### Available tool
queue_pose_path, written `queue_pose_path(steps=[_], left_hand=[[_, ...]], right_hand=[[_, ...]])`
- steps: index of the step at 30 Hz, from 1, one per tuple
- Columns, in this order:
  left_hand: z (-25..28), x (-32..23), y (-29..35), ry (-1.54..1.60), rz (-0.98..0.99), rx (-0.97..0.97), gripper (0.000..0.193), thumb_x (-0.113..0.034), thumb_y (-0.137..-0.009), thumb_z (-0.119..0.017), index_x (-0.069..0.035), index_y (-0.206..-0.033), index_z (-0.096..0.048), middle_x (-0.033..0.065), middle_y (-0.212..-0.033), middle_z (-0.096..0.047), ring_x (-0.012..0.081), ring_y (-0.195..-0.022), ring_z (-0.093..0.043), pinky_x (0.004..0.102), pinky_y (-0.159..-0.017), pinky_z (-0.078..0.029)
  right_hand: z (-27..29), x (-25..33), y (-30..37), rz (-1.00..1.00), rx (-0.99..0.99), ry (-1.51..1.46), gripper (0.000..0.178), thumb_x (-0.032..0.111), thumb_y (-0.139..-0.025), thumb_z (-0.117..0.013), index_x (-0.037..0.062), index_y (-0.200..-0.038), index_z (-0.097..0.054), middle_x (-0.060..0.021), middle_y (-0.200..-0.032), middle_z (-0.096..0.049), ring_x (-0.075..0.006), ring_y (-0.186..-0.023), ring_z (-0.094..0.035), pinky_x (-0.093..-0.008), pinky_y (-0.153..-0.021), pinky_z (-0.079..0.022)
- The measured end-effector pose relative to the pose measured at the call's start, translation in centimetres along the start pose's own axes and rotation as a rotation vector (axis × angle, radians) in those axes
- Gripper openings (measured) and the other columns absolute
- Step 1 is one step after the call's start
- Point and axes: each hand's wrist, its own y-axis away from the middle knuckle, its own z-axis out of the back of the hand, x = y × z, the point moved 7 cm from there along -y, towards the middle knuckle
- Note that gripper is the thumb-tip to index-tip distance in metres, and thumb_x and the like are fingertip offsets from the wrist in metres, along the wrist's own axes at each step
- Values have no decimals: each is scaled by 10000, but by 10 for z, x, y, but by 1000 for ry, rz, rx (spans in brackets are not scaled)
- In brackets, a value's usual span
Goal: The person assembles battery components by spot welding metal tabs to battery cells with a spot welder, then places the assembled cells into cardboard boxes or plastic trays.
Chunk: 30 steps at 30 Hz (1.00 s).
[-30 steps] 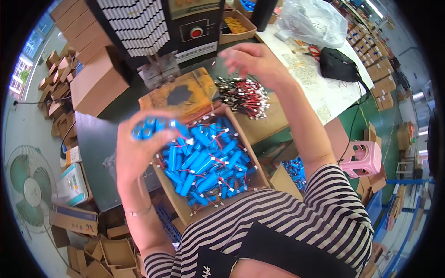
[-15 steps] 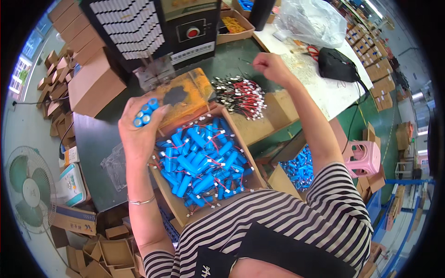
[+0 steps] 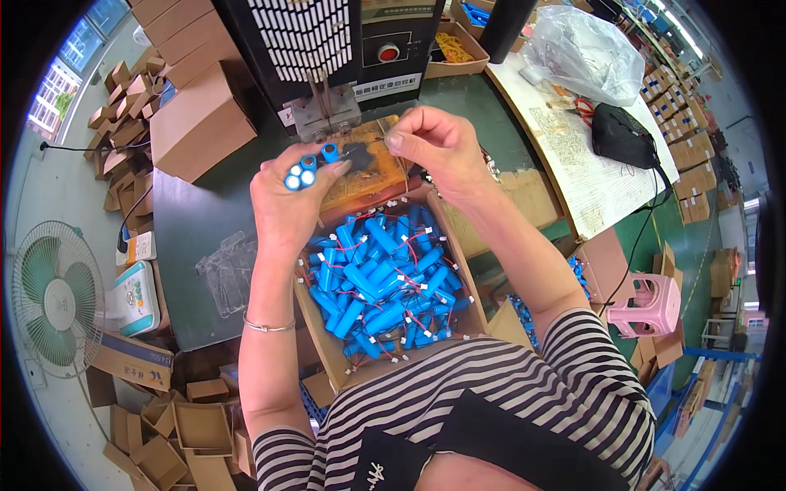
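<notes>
Measured from the middle of the open cardboard box (image 3: pixel 458 266), a black machine (image 3: pixel 393 53) with a red button stands at 12 o'clock, and the orange block (image 3: pixel 372 190) lies between the two. At 10 o'clock a large carton (image 3: pixel 201 123) crowds the machine's side; at 9 o'clock lie a crumpled clear plastic piece (image 3: pixel 229 274) and, farther out, a fan (image 3: pixel 61 303). A clear bag (image 3: pixel 585 53) sits at 1 o'clock, a black pouch (image 3: pixel 622 135) at 2, a pink stool (image 3: pixel 651 307) at 3. The right hand (image 3: pixel 438 151) and forearm hide most of a bundle of wires (image 3: pixel 493 168).

The block is scuffed and dark-stained, the counter (image 3: pixel 192 237) smooth dark green, the bag glossy and creased. Smooth blue cylinders with thin red leads and white plugs heap in the box.

At 11 o'clock the left hand (image 3: pixel 286 192) curls round a few blue batteries (image 3: pixel 308 163), round ends showing, beside the block. Towards 12 o'clock, the right hand pinches thumb to fingertips over the block; what it grips is too small to tell.
</notes>
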Motion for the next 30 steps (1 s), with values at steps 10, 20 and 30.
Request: queue_pose_path(steps=[10, 20, 30], left_hand=[[-6, -10, -9, 35, 42, 88, 226, -120, -705, -736, 3, -875, -652, 46, -682, -655, 57, -585, -536, 232, -609, -459], [-8, -8, -9, 134, 41, 104, 232, -101, -727, -725, 0, -921, -647, 19, -747, -673, 35, -636, -550, 217, -641, -467], [-8, -10, -10, 125, 42, 121, 219, -93, -730, -721, -3, -916, -649, 21, -751, -672, 26, -647, -543, 212, -638, -463]], right_hand=[[0, -6, -1, 142, -160, 39, 70, 18, -816, -626, -15, -841, -568, -20, -780, -601, -39, -703, -531, -181, -640, -445], [-6, -3, 3, 260, -217, 143, 67, -17, -822, -599, -11, -857, -542, -3, -772, -575, -22, -694, -519, -167, -618, -433], [-5, -3, 4, 300, -180, 148, 74, -21, -823, -595, -10, -864, -534, -12, -787, -578, -30, -703, -532, -172, -636, -446]])
